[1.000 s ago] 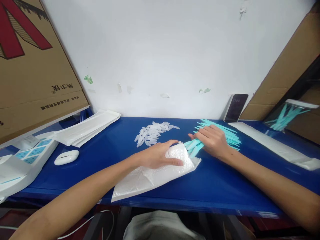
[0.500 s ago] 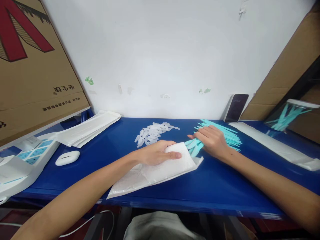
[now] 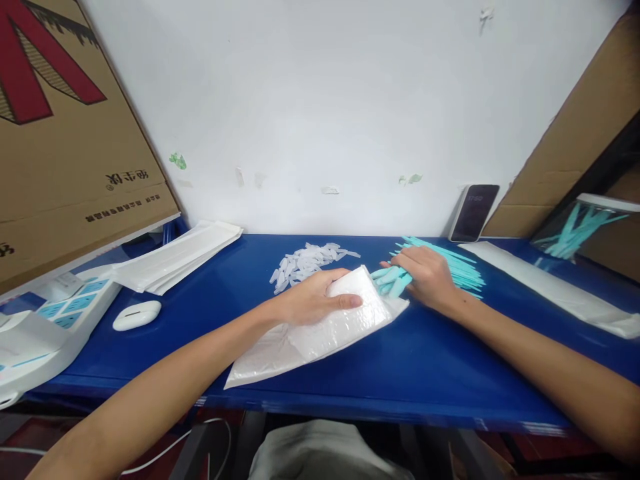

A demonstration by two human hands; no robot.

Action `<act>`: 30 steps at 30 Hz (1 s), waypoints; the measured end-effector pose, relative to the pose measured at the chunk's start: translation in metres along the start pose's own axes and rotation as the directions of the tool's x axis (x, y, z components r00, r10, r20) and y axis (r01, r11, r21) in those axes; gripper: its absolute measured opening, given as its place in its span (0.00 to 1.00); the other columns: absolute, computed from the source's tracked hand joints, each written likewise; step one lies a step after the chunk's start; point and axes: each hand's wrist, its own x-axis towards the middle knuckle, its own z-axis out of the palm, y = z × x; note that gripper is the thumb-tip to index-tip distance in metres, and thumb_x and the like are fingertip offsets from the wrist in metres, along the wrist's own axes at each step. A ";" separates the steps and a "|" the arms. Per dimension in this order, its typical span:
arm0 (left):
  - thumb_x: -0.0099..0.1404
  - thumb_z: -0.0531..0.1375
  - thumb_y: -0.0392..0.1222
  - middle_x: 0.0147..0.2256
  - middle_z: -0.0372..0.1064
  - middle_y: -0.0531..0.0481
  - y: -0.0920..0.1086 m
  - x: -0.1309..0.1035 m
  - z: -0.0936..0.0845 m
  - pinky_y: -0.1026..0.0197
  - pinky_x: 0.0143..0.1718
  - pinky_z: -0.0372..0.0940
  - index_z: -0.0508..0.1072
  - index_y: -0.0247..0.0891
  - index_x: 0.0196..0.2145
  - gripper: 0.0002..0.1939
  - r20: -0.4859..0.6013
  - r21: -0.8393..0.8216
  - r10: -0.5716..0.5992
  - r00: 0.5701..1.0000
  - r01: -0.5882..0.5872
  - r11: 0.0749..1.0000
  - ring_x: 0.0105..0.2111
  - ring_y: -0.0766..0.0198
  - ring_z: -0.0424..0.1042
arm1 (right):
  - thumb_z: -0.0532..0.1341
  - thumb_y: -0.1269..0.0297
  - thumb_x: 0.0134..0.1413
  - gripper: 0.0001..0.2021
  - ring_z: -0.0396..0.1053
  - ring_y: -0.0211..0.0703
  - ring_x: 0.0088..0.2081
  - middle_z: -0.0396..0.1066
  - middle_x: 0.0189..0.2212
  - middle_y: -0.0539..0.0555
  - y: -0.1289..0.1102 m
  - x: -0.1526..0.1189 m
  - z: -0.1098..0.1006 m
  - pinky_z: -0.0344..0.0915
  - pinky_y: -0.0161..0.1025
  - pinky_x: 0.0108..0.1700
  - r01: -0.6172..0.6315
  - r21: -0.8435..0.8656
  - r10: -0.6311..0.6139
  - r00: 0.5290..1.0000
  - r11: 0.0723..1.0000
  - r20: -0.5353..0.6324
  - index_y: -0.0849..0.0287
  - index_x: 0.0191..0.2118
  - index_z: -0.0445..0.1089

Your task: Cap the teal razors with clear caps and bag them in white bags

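Observation:
My left hand (image 3: 323, 298) is closed on a white padded envelope (image 3: 305, 350), thumb on top, with the envelope's mouth turned to the right. My right hand (image 3: 427, 277) grips a bunch of flat turquoise sticks (image 3: 393, 281), whose rounded ends sit at the envelope's mouth, partly behind its upper edge. Just beyond that hand lies a pile of loose turquoise sticks (image 3: 457, 265) with narrow tips, partly covered by the hand. Small translucent white pieces (image 3: 303, 264) are heaped on the blue table (image 3: 250, 257) beyond my left hand.
At the left lie stacked white envelopes (image 3: 180, 257), a white earbud case (image 3: 137, 316) and a power strip (image 3: 85, 320). A phone (image 3: 474, 213) leans on the wall. On the right are another white envelope (image 3: 555, 290) and a clear jar (image 3: 575, 230) of turquoise sticks. Cardboard (image 3: 75, 153) stands left.
The envelope has tilted, its mouth and far end rising slightly. My right hand keeps its hold on the sticks, whose ends have shifted a little at the mouth.

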 end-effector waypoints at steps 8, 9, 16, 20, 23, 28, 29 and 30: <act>0.69 0.61 0.59 0.43 0.71 0.47 -0.005 0.000 0.003 0.64 0.34 0.62 0.71 0.39 0.49 0.22 0.032 0.036 -0.002 0.999 0.000 0.999 0.38 0.61 0.70 | 0.62 0.64 0.64 0.12 0.58 0.41 0.27 0.66 0.22 0.50 -0.006 0.007 -0.008 0.52 0.41 0.31 0.094 -0.028 -0.096 0.992 0.995 -0.086 0.58 0.27 0.67; 0.69 0.61 0.59 0.43 0.71 0.47 -0.005 0.000 0.004 0.63 0.34 0.63 0.71 0.39 0.48 0.22 0.036 0.040 -0.001 0.999 0.000 0.999 0.39 0.61 0.70 | 0.62 0.64 0.64 0.12 0.58 0.41 0.26 0.66 0.22 0.50 -0.007 0.007 -0.008 0.52 0.41 0.31 0.082 -0.001 -0.082 0.991 0.997 -0.104 0.58 0.27 0.67; 0.68 0.63 0.58 0.45 0.71 0.46 -0.004 0.001 0.003 0.64 0.35 0.63 0.70 0.39 0.51 0.23 0.046 0.033 0.002 0.999 -0.004 0.999 0.39 0.61 0.71 | 0.61 0.65 0.64 0.13 0.57 0.40 0.26 0.63 0.21 0.50 -0.010 0.005 -0.009 0.53 0.41 0.32 0.030 0.062 -0.026 0.997 0.998 -0.066 0.58 0.27 0.66; 0.68 0.62 0.60 0.45 0.71 0.45 -0.002 0.000 0.003 0.64 0.33 0.63 0.70 0.39 0.51 0.24 0.035 -0.026 0.011 0.999 -0.010 1.000 0.38 0.62 0.72 | 0.60 0.63 0.65 0.13 0.58 0.41 0.26 0.64 0.21 0.50 -0.006 0.004 -0.007 0.53 0.40 0.32 0.037 0.062 -0.035 0.999 0.997 -0.019 0.58 0.27 0.67; 0.68 0.63 0.59 0.46 0.72 0.45 -0.002 0.000 0.003 0.64 0.33 0.64 0.70 0.39 0.51 0.24 0.032 -0.041 0.014 0.999 -0.013 0.999 0.38 0.62 0.72 | 0.61 0.63 0.65 0.13 0.58 0.40 0.25 0.65 0.21 0.50 -0.003 0.002 -0.006 0.53 0.40 0.31 0.041 0.076 -0.040 0.999 0.996 -0.008 0.58 0.27 0.68; 0.68 0.62 0.59 0.47 0.72 0.45 -0.001 0.000 0.005 0.64 0.34 0.64 0.70 0.40 0.52 0.24 0.033 0.007 0.002 0.999 -0.002 1.000 0.40 0.61 0.72 | 0.62 0.63 0.64 0.13 0.57 0.40 0.26 0.64 0.21 0.50 -0.004 0.003 -0.007 0.51 0.41 0.31 0.099 0.065 -0.096 0.994 0.993 -0.047 0.58 0.27 0.67; 0.69 0.62 0.59 0.47 0.72 0.45 -0.001 0.000 0.005 0.64 0.34 0.63 0.70 0.40 0.53 0.23 0.039 0.021 0.003 0.999 -0.004 1.000 0.40 0.61 0.72 | 0.62 0.62 0.64 0.14 0.57 0.40 0.26 0.64 0.21 0.50 -0.005 0.004 -0.008 0.51 0.41 0.31 0.110 0.063 -0.106 0.993 0.992 -0.061 0.58 0.26 0.67; 0.69 0.62 0.58 0.47 0.72 0.46 -0.001 0.000 0.005 0.64 0.34 0.63 0.70 0.40 0.53 0.23 0.049 0.037 0.001 0.999 -0.003 0.999 0.40 0.61 0.72 | 0.62 0.62 0.64 0.14 0.56 0.40 0.26 0.64 0.21 0.50 -0.006 0.005 -0.009 0.51 0.41 0.31 0.118 0.062 -0.113 0.991 0.991 -0.071 0.58 0.26 0.67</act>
